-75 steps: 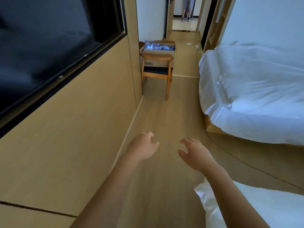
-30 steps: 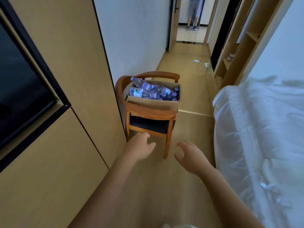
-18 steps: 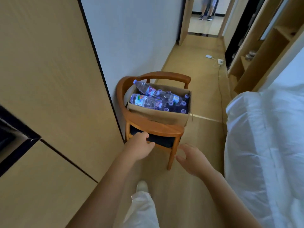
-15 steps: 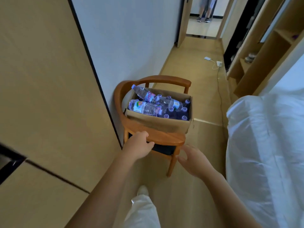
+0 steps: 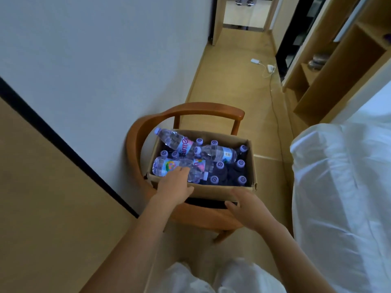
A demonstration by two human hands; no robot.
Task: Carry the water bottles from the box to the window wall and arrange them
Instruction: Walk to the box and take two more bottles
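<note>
The box point(image 5: 213, 190) of water bottles point(image 5: 220, 153) sits on a wooden chair point(image 5: 146, 125). The left hand point(image 5: 174, 185) reaches over its near edge, fingers point(image 5: 181, 170) loosely apart, touching a lying bottle point(image 5: 167, 166) at 11 o'clock. The right hand point(image 5: 246, 205) hovers before the box, open and holding nothing.

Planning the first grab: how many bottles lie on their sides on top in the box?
3. A far bottle at the left corner of the box, a middle bottle toward the right, a near bottle under the left hand. The hand may hide another.
</note>
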